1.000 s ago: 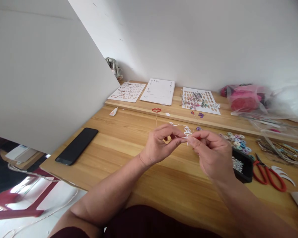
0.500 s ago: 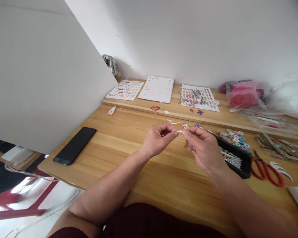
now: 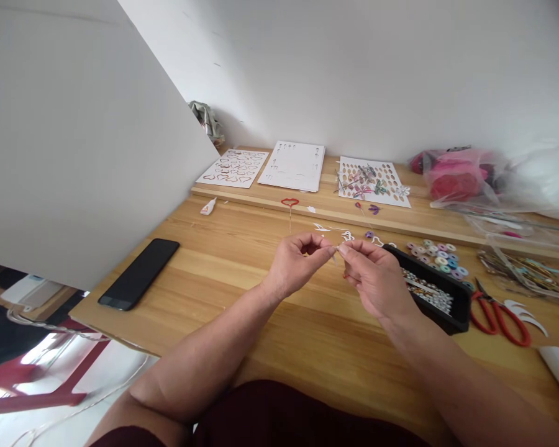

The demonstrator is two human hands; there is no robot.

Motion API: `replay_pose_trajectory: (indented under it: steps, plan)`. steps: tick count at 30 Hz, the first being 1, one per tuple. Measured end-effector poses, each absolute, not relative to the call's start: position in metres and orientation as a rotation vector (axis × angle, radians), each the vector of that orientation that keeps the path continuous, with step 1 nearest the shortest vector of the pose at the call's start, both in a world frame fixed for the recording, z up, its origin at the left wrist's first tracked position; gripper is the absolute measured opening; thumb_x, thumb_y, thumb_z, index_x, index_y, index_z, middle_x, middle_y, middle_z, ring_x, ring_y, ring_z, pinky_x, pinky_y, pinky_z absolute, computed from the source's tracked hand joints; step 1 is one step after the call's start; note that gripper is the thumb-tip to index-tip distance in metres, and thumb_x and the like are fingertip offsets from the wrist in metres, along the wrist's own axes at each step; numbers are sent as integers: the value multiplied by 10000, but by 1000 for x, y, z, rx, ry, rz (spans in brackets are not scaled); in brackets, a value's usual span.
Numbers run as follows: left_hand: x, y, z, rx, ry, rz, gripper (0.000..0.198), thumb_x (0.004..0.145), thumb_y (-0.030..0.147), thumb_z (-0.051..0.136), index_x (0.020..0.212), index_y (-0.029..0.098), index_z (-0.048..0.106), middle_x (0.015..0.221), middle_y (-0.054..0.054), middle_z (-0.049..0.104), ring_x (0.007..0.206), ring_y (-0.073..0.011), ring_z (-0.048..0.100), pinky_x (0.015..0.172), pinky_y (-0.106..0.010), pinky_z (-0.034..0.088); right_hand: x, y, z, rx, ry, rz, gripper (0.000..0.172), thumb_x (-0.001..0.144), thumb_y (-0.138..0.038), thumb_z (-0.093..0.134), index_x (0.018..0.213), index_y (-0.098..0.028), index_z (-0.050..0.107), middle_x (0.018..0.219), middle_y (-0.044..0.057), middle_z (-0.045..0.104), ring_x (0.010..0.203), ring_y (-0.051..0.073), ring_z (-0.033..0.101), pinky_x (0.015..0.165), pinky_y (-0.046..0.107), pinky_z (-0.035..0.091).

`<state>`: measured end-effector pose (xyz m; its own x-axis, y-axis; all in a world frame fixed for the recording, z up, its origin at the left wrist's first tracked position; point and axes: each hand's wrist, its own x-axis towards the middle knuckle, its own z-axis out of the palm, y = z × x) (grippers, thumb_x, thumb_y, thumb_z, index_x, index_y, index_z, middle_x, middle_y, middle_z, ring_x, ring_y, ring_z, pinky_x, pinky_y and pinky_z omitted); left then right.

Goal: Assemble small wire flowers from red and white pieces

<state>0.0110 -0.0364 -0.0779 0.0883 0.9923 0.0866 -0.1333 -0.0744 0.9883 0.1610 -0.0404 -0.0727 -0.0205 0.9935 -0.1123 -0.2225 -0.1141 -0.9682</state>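
My left hand [image 3: 298,264] and my right hand [image 3: 372,273] meet over the middle of the wooden table, thumb and forefinger of each pinched together. Between the fingertips is a small white piece [image 3: 336,248], mostly hidden, so its exact kind does not show. Just beyond the hands lie white paper cut-outs [image 3: 347,236] and a red wire-like outline shape [image 3: 289,202] on a thin stem. Right of my right hand stands a black tray [image 3: 459,304] of small silvery and brown beads [image 3: 431,295].
Red-handled scissors [image 3: 498,313] and thread spools [image 3: 440,256] lie to the right. A black phone [image 3: 140,273] rests at left, near a small glue bottle [image 3: 209,207]. Cut-out sheets [image 3: 291,164] line the raised back ledge, with plastic bags [image 3: 461,177] at far right.
My fingertips have drawn closer together, and less of the white piece shows between them. My right hand has shifted slightly left, uncovering more of the bead tray.
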Motion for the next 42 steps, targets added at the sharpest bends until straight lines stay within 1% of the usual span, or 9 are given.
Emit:
replay_pose_trajectory:
  steps: [6,9,12,18,27,31,36,39,42]
  plan:
    - [10,-36,-79,1253,1056,1283,292,734,404,781,789,128,705,771,-36,690,671,-105,565,645,-240,427,161,-41,-76,-1087,-1027,1361,306,710,-405,827,770,-169,642,479,-97,397,414,37,273,409,194,201]
    - [10,-34,-81,1230,1079,1307,291,748,407,769,774,126,700,750,-25,674,666,-98,551,646,-233,416,161,-41,-80,-1052,-1112,1337,274,784,-399,777,900,-185,652,490,-104,389,423,49,273,413,203,214]
    - [9,-31,-84,1180,1101,1345,282,756,405,763,781,130,704,750,-15,662,667,-89,533,649,-225,404,162,-42,-83,-1022,-1197,1251,262,835,-366,739,1004,-210,612,504,-107,412,434,64,305,423,213,247]
    - [7,-28,-83,1111,1113,1398,280,747,408,768,766,138,696,710,6,631,629,-74,490,611,-214,374,160,-44,-81,-1072,-1338,1052,249,856,-350,704,985,-205,548,553,-74,545,443,83,411,444,230,318]
    - [10,-27,-84,1073,1084,1423,275,721,386,782,755,130,689,729,-7,655,642,-82,523,625,-219,396,162,-49,-84,-1195,-1657,722,146,906,-325,612,961,-190,620,567,-43,569,444,89,394,448,242,303]
    - [10,-27,-83,1026,1058,1414,293,701,395,801,747,132,681,662,19,609,575,-58,453,570,-210,355,163,-47,-85,-1201,-1652,680,142,908,-320,617,976,-196,626,586,-33,604,453,94,422,461,245,329]
    - [9,-27,-81,900,1025,1382,337,657,417,827,721,132,659,585,45,530,497,-32,338,491,-208,257,161,-48,-90,-1172,-1656,636,129,904,-301,627,983,-201,646,616,-18,640,484,109,492,488,252,381]
    - [9,-26,-82,797,987,1346,354,631,419,842,722,131,657,610,28,549,493,-28,337,465,-206,198,160,-49,-95,-1128,-1663,613,121,901,-289,631,986,-207,657,697,8,687,548,130,573,524,262,435]
    - [8,-26,-84,703,909,1317,360,598,399,866,720,128,662,655,5,584,511,-27,374,456,-197,188,158,-49,-97,-1060,-1647,666,126,901,-287,634,993,-204,651,777,34,716,660,159,652,619,289,507]
